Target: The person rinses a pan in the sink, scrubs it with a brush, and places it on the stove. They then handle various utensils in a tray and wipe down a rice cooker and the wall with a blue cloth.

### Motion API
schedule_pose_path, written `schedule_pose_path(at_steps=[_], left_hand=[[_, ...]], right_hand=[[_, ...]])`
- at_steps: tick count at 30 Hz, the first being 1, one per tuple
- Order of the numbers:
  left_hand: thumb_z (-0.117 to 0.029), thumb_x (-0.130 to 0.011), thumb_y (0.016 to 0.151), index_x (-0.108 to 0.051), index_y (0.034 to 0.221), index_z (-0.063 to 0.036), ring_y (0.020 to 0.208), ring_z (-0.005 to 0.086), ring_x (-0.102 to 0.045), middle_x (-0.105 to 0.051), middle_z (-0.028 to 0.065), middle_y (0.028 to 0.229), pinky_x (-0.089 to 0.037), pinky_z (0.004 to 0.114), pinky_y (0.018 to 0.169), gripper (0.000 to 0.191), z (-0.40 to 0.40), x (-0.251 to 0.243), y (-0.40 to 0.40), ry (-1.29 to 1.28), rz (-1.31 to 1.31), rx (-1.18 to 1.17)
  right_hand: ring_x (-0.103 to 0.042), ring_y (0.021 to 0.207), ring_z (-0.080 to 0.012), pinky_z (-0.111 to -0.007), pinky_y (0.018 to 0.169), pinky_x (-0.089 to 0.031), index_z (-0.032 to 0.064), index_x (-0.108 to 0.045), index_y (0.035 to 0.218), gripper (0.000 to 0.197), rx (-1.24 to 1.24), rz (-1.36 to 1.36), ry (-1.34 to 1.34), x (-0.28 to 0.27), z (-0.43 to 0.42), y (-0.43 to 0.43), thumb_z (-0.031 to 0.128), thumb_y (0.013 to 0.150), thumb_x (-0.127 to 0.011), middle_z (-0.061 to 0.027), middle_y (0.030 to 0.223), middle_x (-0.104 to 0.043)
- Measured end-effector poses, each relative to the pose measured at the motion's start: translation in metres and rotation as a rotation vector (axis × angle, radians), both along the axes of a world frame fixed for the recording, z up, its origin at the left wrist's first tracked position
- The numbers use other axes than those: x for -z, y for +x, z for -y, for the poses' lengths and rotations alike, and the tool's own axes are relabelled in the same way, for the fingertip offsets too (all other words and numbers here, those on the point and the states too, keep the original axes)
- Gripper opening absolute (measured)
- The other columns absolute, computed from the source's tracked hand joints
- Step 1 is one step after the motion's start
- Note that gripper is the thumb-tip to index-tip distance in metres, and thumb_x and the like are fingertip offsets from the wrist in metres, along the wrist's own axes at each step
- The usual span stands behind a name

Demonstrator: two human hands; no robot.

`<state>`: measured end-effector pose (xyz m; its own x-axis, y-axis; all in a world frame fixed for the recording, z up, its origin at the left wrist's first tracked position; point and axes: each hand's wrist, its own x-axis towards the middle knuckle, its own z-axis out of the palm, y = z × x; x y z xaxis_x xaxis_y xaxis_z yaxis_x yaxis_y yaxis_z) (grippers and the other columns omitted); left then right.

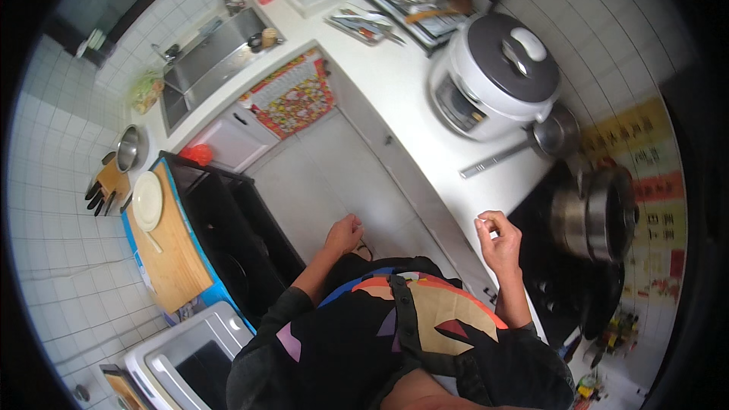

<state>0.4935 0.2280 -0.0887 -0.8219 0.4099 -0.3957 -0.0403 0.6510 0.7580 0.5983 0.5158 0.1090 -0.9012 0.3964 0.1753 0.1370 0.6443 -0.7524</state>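
My left hand (344,234) hangs in front of my body above the grey tiled floor (319,165), its fingers curled in. No object shows in it, and it touches nothing. Further right, my right hand (501,240) is raised near the edge of the white countertop (421,148), beside the black stove (541,210). Its fingers are bent, with a gap between thumb and fingers and nothing held. Nearest to it is a steel pot with a lid (592,213) on the stove. Behind that lies a saucepan (552,131) with its handle towards me.
A white electric pressure cooker (495,80) stands by a dish rack (416,17) and a cutlery tray (361,28). The steel sink (208,68) is at the far left. A plate (147,200) rests on a wooden board (179,265), near knives (99,199) and a white appliance (188,353).
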Motion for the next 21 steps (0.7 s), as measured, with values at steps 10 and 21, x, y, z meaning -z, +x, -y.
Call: schedule_pose_path(at_steps=[10, 21], left_hand=[[-0.015, -0.057, 0.079, -0.053, 0.092, 0.0012, 0.059, 0.0190, -0.060, -0.061, 0.0123, 0.075, -0.048, 0.030, 0.055, 0.021, 0.094, -0.018, -0.175, 0.005, -0.033, -0.185], [-0.018, -0.060, 0.077, -0.056, 0.088, -0.0018, 0.071, 0.0277, -0.061, -0.061, 0.0147, 0.076, -0.048, 0.035, 0.066, 0.020, 0.143, -0.050, -0.314, -0.034, 0.050, -0.442]], right_hand=[[-0.048, 0.048, -0.0132, -0.025, 0.047, -0.040, 0.0018, -0.057, 0.087, 0.013, -0.454, 0.100, -0.035, 0.016, 0.104, -0.251, 0.007, 0.076, -0.063, -0.0056, 0.055, -0.048], [-0.060, 0.069, -0.0299, -0.036, 0.064, -0.047, 0.0056, -0.058, 0.087, 0.019, -0.929, 0.126, 0.000, 0.032, 0.209, -0.622, 0.021, 0.076, -0.060, -0.0134, 0.072, -0.061]])
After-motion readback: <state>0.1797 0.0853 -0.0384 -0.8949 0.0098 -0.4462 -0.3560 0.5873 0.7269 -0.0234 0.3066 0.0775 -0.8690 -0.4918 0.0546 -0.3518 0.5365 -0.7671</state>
